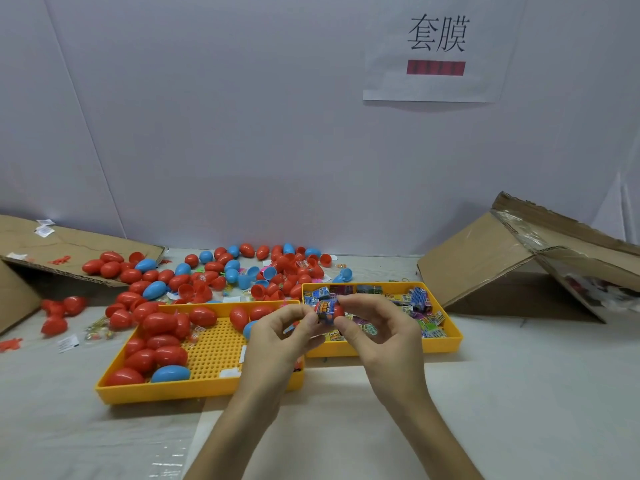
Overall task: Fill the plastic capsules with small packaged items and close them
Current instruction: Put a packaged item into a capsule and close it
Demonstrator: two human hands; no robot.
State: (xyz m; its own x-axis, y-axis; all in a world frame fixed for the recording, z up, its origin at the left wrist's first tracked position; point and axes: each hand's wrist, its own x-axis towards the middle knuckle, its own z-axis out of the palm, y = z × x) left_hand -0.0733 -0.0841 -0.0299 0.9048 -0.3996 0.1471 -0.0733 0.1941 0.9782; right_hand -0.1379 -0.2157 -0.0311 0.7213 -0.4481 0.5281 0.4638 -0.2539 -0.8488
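Red capsule (338,311), blue packet (325,308) between left hand (278,336), right hand (382,329).

One wide-angle camera on the person's head looks forward and down — close over the table (519,393) — toward the wall (242,133) behind.

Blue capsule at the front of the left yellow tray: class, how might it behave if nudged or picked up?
The blue capsule is egg-shaped, so a nudge would probably roll it against the yellow tray wall. Its glossy shell may slip when pinched. Probably hollow plastic: light and stiff.
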